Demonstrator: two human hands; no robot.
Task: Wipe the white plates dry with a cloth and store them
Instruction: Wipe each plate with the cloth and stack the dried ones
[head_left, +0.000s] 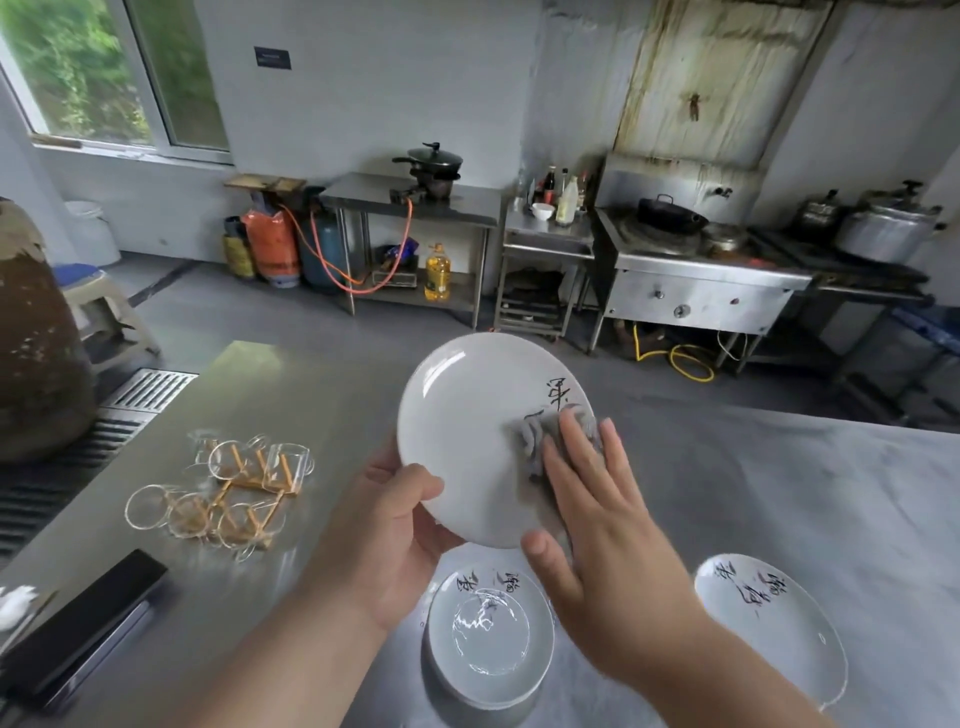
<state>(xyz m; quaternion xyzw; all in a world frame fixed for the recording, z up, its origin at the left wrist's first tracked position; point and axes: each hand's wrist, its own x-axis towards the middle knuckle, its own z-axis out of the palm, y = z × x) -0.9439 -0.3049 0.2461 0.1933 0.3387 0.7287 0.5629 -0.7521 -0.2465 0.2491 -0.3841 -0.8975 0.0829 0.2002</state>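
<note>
L hand (400, 525) grips held plate (467, 415) at lower-left rim, thumb curled over face. R hand (597, 514) flat, fingers spread, pressing grey cloth (540, 441) on plate's right half. Plate tilted, raised above worktop (779, 493), between both hands. Prob. glazed ceramic: stiff, brittle, slick if wet; best hold at rim. Second plate (488, 639) on worktop nr near edge, below hands; third plate (774, 623) to its right, apart.

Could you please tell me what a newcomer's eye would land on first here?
At centre, the left hand grips a round white plate with black brush lettering while the right hand presses a grey cloth on it. A similar plate lies on the steel table below, a third plate at right.
</note>
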